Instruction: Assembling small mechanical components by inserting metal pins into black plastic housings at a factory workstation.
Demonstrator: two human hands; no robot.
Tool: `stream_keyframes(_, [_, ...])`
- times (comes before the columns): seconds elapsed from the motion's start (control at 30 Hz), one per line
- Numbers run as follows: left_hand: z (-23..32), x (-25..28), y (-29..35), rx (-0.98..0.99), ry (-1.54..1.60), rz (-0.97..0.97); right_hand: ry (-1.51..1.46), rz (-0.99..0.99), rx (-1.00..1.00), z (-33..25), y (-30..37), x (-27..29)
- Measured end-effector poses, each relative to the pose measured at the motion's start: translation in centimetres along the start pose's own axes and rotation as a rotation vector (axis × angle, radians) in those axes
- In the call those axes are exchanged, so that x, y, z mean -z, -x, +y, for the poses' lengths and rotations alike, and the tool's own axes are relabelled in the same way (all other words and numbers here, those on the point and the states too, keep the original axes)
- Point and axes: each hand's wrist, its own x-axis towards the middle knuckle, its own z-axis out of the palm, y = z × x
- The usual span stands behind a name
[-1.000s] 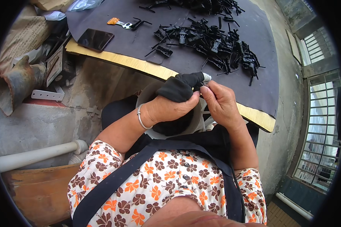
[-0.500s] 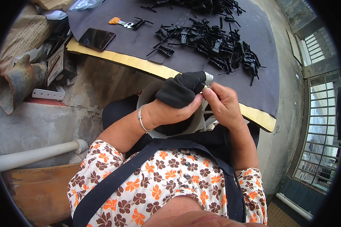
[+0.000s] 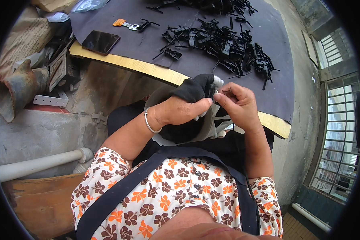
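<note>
Over the far right rim of the bucket (image 3: 207,125), the left hand (image 3: 185,105) grasps a small black piece (image 3: 211,91), its grip closed with the fingers bent around it (a black glove (image 3: 194,86) with whitish tips covers them, the thumb is bare). The right hand (image 3: 241,106), just right of the bucket, has its fingers curled, the thumb tip close to the forefinger and at the piece; I cannot tell whether that grip is clenched on anything. The glove and thumb hide much of the piece, so its shape is hard to make out. Dark contents (image 3: 180,133) inside the bucket blur together, partly behind the left forearm. Beyond the bucket, on the bench (image 3: 138,50), lies a heap of black parts (image 3: 228,48); a second heap (image 3: 212,5) farther off is cut by the upper edge.
</note>
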Motion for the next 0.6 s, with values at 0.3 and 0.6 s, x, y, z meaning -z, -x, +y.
stream_keyframes(0.3, [0.6,-0.5,-0.3,0.011,0.043,0.124,0.256,-0.043,0.189,0.1,-0.2,-0.4])
stream_keyframes(0.6, [0.4,-0.5,0.4,-0.411,-0.754,0.048,0.200,-0.077,-0.005,-0.3,0.1,-1.4])
